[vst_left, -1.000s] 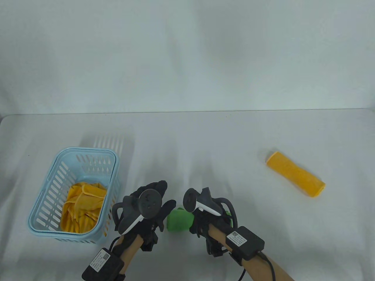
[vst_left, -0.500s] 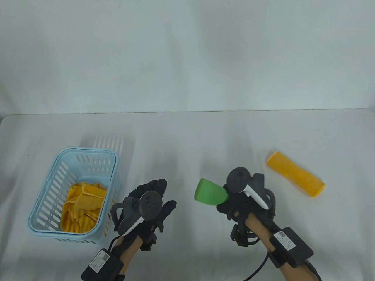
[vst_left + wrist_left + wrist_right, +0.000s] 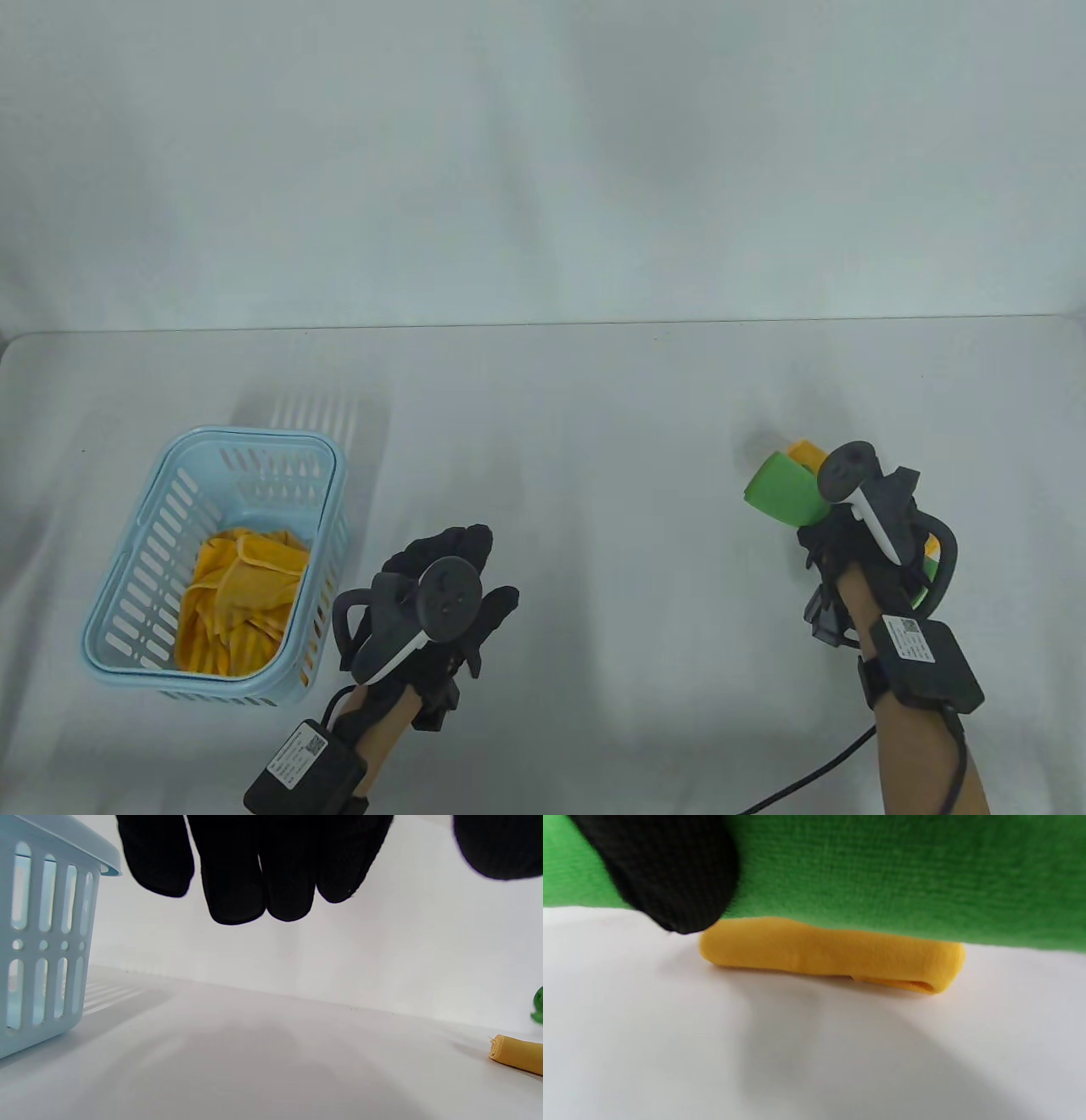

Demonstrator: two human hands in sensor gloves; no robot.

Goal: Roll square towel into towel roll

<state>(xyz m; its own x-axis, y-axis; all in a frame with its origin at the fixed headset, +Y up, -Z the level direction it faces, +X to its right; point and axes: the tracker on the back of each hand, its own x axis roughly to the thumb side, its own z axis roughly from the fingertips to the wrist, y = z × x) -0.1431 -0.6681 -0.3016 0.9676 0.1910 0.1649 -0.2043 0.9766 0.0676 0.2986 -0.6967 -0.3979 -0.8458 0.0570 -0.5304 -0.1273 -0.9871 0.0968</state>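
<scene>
My right hand [image 3: 836, 539] grips a green towel roll [image 3: 785, 492] and holds it in the air at the right of the table, just above a yellow towel roll [image 3: 806, 452] that lies flat and is mostly hidden under the hand. In the right wrist view the green roll [image 3: 882, 874] fills the top, one gloved finger [image 3: 670, 878] curls round it, and the yellow roll [image 3: 831, 952] lies below it on the table. My left hand [image 3: 458, 564] hovers near the front centre, fingers [image 3: 254, 878] relaxed and holding nothing.
A light blue slotted basket [image 3: 254, 435] stands at the front left with crumpled yellow towels [image 3: 242, 594] inside; its wall [image 3: 42, 942] is close to my left hand. The white table [image 3: 594, 509] ends at a pale back wall.
My right hand has lifted the green roll from the front centre and carried it to the right, over the yellow roll. The left hand has barely moved.
</scene>
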